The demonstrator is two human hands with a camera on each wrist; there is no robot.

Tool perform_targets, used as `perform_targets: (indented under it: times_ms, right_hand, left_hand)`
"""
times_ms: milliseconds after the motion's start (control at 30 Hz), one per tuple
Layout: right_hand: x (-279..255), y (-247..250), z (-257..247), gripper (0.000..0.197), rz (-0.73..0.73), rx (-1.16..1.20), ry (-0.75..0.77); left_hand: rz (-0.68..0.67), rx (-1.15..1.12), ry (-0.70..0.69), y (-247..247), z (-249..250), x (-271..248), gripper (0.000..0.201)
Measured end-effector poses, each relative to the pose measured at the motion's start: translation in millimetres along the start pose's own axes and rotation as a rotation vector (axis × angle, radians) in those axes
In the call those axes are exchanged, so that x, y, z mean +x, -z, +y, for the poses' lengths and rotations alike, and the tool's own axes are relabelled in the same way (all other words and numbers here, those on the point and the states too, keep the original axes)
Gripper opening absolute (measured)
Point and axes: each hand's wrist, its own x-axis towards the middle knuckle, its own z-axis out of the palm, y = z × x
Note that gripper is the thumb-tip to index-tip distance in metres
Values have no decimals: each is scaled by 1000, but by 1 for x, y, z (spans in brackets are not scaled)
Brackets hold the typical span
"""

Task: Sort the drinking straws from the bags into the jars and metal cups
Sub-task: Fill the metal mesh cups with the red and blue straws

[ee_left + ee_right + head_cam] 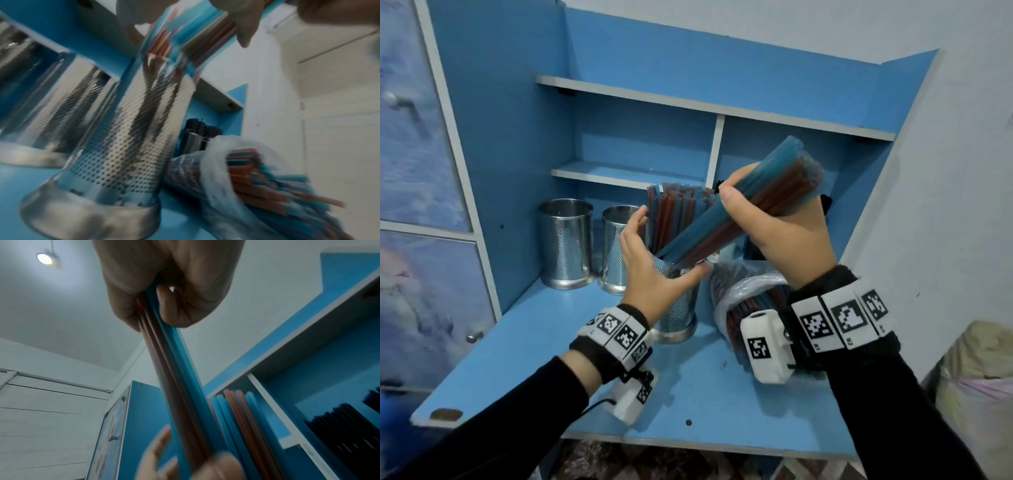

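Note:
My right hand (736,186) grips a tilted bundle of blue and red straws (756,198), whose lower ends reach into the mouth of a perforated metal cup (678,311). More blue and red straws (674,205) stand upright in that cup. My left hand (671,243) holds the cup at its top, thumb across the near rim and fingers up the far side beside the straws. In the right wrist view the fingers of my right hand (164,296) wrap the bundle (180,386). A clear plastic bag of straws (736,291) lies right of the cup, partly hidden by my right wrist.
Two more perforated metal cups (566,243) (616,253) stand at the back left of the blue desk (551,342). A container of black straws (197,134) stands behind the bag. Shelves and a divider (717,150) rise close behind.

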Motion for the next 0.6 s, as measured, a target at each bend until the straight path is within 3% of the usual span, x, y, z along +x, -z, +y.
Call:
perform_targets:
  times_ms: [100, 167, 267, 467, 600]
  right_hand:
    - [8, -1, -5, 3, -5, -23, 23]
    - [11, -3, -4, 2, -29, -34, 32]
    - [16, -6, 3, 3, -89, -80, 44]
    - [37, -18, 24, 7, -105, -154, -11]
    - [58, -28, 34, 14, -49, -241, -4]
  left_hand:
    - [-148, -27, 226, -1, -18, 19, 148]
    - [-230, -67, 274, -1, -28, 27, 155]
    - [-280, -77, 339, -1, -42, 31, 146]
    - [-285, 77, 342, 1, -50, 30, 105]
    - [-292, 113, 326, 2, -50, 31, 109]
